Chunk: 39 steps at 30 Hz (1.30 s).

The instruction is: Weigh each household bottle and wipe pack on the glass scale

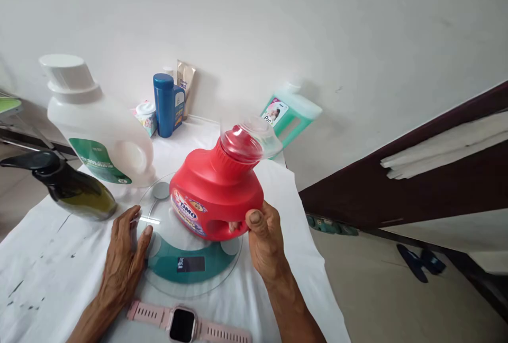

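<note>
By its handle my right hand (266, 237) grips a red OMO laundry detergent bottle (216, 189), which has a clear cap over its red neck. The bottle is over a round glass scale (190, 292) with a teal band and a small display (190, 264); I cannot tell whether its base touches the glass. At the scale's left edge lies my left hand (125, 258), thumb and fingers apart and holding nothing. A pink-strapped smartwatch (182, 324) lies on the cloth in front of the scale.
Left of the scale stand a large white jug (107, 126) and a dark pump bottle (75, 189). Behind are a blue bottle (163, 105), a tan tube (184, 83), a small white-lidded container (146, 115) and a green detergent bottle (297, 110) near the wall. White cloth (293, 210) covers the table.
</note>
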Each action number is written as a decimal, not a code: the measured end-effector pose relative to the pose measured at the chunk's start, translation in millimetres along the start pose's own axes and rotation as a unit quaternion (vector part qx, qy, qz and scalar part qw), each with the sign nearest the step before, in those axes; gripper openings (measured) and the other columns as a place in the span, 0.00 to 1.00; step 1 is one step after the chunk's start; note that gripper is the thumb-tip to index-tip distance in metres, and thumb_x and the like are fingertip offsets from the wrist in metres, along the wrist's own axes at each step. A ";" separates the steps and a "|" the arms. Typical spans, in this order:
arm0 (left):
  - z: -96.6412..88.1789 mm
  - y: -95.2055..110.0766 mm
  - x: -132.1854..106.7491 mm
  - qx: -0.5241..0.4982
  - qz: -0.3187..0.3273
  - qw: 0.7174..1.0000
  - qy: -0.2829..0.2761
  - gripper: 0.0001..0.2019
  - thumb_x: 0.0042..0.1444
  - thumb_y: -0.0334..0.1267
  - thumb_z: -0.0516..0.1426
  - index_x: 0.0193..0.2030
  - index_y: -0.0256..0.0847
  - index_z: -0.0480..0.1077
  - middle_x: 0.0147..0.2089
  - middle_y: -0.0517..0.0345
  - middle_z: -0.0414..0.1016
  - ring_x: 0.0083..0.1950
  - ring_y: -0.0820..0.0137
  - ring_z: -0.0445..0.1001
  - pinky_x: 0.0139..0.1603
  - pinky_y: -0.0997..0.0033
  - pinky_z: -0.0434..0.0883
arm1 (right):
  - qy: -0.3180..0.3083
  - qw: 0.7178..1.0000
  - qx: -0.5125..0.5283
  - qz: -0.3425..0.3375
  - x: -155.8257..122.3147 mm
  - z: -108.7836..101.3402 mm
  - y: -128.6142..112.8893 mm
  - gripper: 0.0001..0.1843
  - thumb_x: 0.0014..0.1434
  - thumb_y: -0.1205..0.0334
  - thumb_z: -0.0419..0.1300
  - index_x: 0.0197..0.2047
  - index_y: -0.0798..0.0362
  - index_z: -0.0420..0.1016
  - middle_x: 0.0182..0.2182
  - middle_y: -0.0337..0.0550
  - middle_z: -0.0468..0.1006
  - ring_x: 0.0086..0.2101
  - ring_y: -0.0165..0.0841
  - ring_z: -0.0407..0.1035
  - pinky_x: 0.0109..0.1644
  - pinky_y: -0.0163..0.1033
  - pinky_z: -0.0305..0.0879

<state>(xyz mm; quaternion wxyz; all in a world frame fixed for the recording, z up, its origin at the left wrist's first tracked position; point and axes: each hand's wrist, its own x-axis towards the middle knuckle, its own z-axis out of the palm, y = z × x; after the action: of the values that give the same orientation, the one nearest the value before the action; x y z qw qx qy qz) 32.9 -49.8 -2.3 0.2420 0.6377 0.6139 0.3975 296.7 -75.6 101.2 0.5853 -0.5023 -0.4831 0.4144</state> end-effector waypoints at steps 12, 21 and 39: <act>2.0 -1.6 -0.6 -0.004 -0.017 1.000 -0.005 0.32 0.69 0.63 0.51 0.68 0.41 0.65 0.64 0.40 0.72 0.60 0.48 0.78 0.63 0.34 0.77 | 0.168 0.981 0.095 -0.018 44.4 -2.9 -4.2 0.38 0.51 0.22 0.66 0.23 0.48 0.59 0.14 0.26 0.50 0.15 0.22 0.42 0.18 0.32 0.45; 3.2 -1.1 -2.0 0.014 0.012 1.000 -0.001 0.30 0.72 0.60 0.51 0.68 0.39 0.65 0.64 0.40 0.72 0.62 0.50 0.76 0.65 0.37 0.77 | 0.337 0.934 0.007 -0.118 125.5 -73.1 -4.4 0.39 0.49 0.23 0.67 0.20 0.48 0.58 0.12 0.28 0.54 0.14 0.22 0.47 0.16 0.33 0.47; 2.2 2.3 -6.1 0.011 0.014 0.999 -0.027 0.23 0.75 0.53 0.50 0.70 0.46 0.60 0.67 0.44 0.68 0.67 0.52 0.72 0.68 0.33 0.73 | 0.439 0.895 -0.063 -0.046 187.9 -109.9 46.7 0.32 0.65 0.38 0.60 0.17 0.46 0.58 0.15 0.34 0.55 0.18 0.28 0.50 0.19 0.40 0.49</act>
<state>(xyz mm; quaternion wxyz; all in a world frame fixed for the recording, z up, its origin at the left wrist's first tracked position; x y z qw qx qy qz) 36.5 -55.7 -3.0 0.2457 0.6594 0.6022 0.3771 440.2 93.3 79.9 0.7237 -0.6460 -0.2244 0.0928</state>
